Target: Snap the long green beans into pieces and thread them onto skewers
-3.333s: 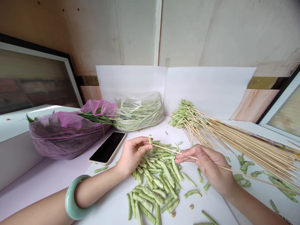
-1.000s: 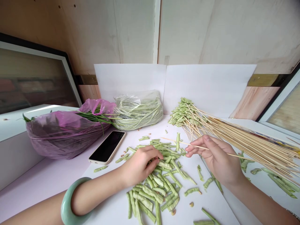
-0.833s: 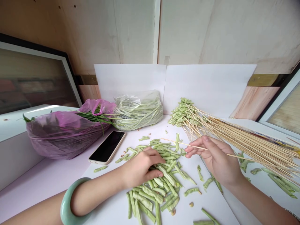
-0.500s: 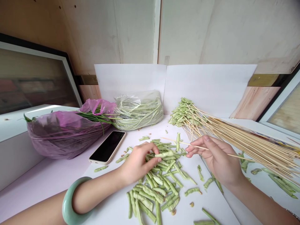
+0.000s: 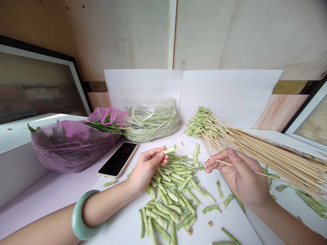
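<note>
Between thumb and fingers, my left hand (image 5: 150, 166) pinches a short piece of green bean (image 5: 169, 150). The tip of a thin bamboo skewer (image 5: 217, 160) is close to that piece's right end; whether they touch I cannot tell. My right hand (image 5: 240, 173) grips the skewer, which slants down to the right. One bean piece (image 5: 196, 153) is threaded crosswise on the skewer, left of my right fingers. Under and between both hands lies a heap of cut bean pieces (image 5: 176, 194) on white paper (image 5: 122, 211).
Finished bean skewers (image 5: 201, 122) are piled at the back right beside a bundle of bare skewers (image 5: 276, 156). A clear bag of long beans (image 5: 153, 122), a purple bag of greens (image 5: 71, 146) and a phone (image 5: 118, 160) stand left. Loose bean scraps (image 5: 306, 200) lie right.
My left hand has lifted a bean piece from the heap, moving up and slightly left to the skewer's tip. My right hand has shifted slightly right with the skewer.
</note>
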The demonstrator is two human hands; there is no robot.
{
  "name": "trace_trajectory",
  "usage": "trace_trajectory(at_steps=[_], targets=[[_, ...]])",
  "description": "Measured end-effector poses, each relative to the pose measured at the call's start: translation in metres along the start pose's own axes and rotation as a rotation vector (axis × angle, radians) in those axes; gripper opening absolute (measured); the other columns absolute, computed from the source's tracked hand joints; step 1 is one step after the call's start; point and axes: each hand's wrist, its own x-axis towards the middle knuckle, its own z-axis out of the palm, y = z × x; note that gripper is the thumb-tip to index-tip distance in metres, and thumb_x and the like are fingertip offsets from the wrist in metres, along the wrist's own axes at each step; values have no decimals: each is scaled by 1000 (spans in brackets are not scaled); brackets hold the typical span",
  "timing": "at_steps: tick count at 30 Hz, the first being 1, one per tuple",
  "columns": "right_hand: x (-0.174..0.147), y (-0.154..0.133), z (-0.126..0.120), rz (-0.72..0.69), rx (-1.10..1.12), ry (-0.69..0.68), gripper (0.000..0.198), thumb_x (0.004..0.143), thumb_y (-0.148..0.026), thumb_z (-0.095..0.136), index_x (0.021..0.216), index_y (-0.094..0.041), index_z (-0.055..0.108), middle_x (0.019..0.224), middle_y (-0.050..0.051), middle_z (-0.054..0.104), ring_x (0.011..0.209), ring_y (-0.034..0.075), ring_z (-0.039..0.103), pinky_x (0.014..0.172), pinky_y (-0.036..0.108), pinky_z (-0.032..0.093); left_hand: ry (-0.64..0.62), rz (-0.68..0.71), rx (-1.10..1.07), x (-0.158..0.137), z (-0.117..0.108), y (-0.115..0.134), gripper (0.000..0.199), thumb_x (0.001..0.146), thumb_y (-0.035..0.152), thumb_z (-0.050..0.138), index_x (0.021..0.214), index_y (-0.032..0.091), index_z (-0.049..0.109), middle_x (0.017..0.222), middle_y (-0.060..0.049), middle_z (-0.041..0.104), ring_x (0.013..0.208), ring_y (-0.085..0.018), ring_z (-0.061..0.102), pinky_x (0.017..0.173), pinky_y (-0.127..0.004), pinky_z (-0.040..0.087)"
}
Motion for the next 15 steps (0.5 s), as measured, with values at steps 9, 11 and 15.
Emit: trace_trajectory(at_steps=[9,11,15], targets=[[-8,6,7,85,-23,-76,28,90,-42,60,80,-21,76,72,6,75,61,21,73,63,30,63,-64,-35,-102,-5,5,4,26,67,21,78,88,10,66,79,-7,71,67,-10,62,69,-19,48],[-9,7,8,89,-27,-81,28,91,-42,59,81,-21,75,72,5,75,61,20,73,64,29,62,-96,-43,-99,-5,5,3,23,68,18,77,86,10,65,80,-8,71,67,-11,63,69,-20,48],[-10,10,5,71,-28,-77,30,95,-38,53,83,-20,75,75,6,75,64,19,73,66,29,62,-101,-41,-103,-4,4,3,17,70,14,73,83,12,61,81,-8,71,68,-11,63,69,-20,47]])
